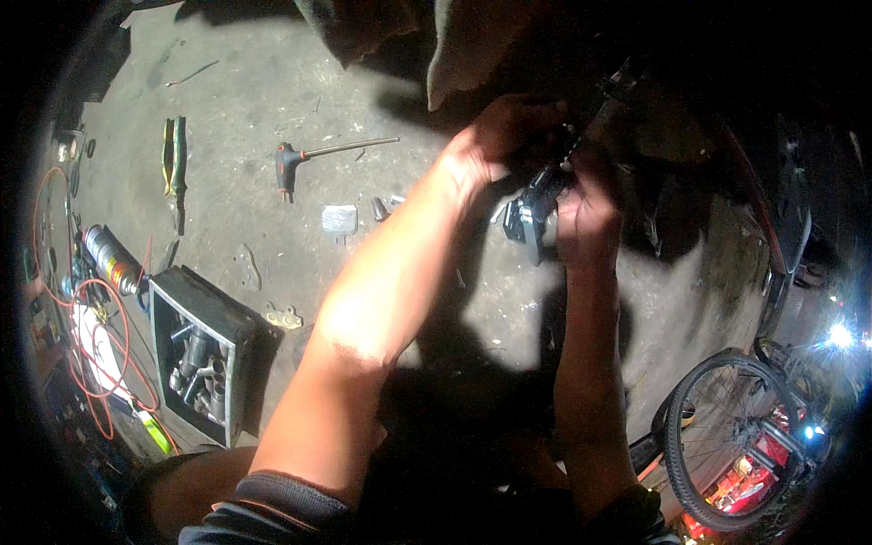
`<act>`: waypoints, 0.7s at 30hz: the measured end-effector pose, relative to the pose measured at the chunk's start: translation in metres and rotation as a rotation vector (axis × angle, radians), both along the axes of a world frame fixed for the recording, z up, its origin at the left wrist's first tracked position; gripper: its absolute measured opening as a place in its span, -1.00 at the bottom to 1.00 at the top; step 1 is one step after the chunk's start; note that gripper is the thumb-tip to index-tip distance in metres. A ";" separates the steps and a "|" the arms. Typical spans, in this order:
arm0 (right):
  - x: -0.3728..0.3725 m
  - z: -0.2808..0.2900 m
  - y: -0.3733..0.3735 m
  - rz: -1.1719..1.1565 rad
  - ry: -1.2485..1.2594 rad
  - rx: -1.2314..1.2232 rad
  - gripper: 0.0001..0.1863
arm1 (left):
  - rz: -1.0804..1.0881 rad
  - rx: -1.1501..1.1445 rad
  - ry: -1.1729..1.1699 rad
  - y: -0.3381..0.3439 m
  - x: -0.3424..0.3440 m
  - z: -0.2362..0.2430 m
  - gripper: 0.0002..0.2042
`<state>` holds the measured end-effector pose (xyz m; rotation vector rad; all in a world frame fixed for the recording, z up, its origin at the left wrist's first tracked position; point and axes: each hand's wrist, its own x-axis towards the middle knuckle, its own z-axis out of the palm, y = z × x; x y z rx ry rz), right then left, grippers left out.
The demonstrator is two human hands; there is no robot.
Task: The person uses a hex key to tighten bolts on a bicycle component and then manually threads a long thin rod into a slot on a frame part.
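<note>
Up ahead of me both hands meet at a dark mechanical part (534,213) with a black, blocky lower end. My right hand (589,209) is closed around its right side. My left hand (509,136) has curled fingers at the part's upper left; shadow hides the fingertips and what they grip. A thin dark rod-like piece (595,113) runs up and right from between the hands. To the left on the floor lie a T-handle hex key (318,154), green-handled pliers (174,168), a small pale rectangular piece (340,219) and a short metal cylinder (380,209).
A black open box (238,363) of sockets stands lower left, near a spray can (111,259) and an orange hose (127,336). Flat metal brackets (283,316) lie by the box. A bicycle wheel (672,436) stands lower right. Cloth (472,45) hangs at the top.
</note>
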<state>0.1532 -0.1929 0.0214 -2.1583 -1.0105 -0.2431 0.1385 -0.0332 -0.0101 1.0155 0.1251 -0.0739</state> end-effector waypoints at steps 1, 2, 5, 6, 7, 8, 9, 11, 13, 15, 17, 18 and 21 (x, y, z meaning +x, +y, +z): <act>-0.001 -0.001 -0.002 -0.001 -0.002 0.002 -0.74 | -0.006 -0.384 0.129 -0.002 0.001 0.004 -0.83; -0.001 -0.001 -0.004 0.000 0.009 0.022 -0.73 | -0.007 -0.382 0.128 -0.005 0.003 0.006 -0.83; -0.005 0.002 -0.002 0.016 0.007 0.059 -0.69 | 0.030 -0.631 0.167 -0.010 0.005 0.010 -0.85; -0.004 0.004 -0.004 0.019 -0.015 0.059 -0.66 | 0.065 -0.702 0.168 -0.016 0.006 0.017 -0.85; -0.002 0.004 -0.007 0.017 -0.016 0.058 -0.66 | 0.100 -0.773 0.170 -0.020 0.006 0.021 -0.86; 0.002 0.003 -0.010 0.040 -0.062 0.051 -0.64 | 0.097 -0.774 0.170 -0.021 0.007 0.020 -0.86; 0.003 0.003 -0.012 0.067 -0.104 0.049 -0.62 | 0.126 -0.691 0.165 -0.021 0.006 0.018 -0.86; 0.001 0.002 -0.012 0.069 -0.101 0.042 -0.60 | 0.156 -0.605 0.162 -0.019 0.005 0.014 -0.86; -0.001 0.000 -0.013 0.067 -0.100 0.032 -0.59 | 0.141 -0.454 0.189 -0.016 0.008 0.009 -0.87; -0.003 -0.006 -0.018 0.044 0.076 0.067 -0.60 | 0.135 -0.321 0.121 -0.015 0.009 0.003 -0.86; 0.005 -0.014 -0.026 0.084 -0.013 0.013 -0.61 | 0.131 -0.241 0.043 -0.018 0.011 -0.002 -0.86; 0.010 -0.018 -0.026 0.111 -0.082 -0.018 -0.61 | 0.176 0.048 -0.129 -0.018 0.008 -0.002 -0.86; 0.026 -0.023 -0.027 0.179 0.113 0.033 -0.61 | 0.182 -0.127 -0.104 -0.025 0.005 0.003 -0.85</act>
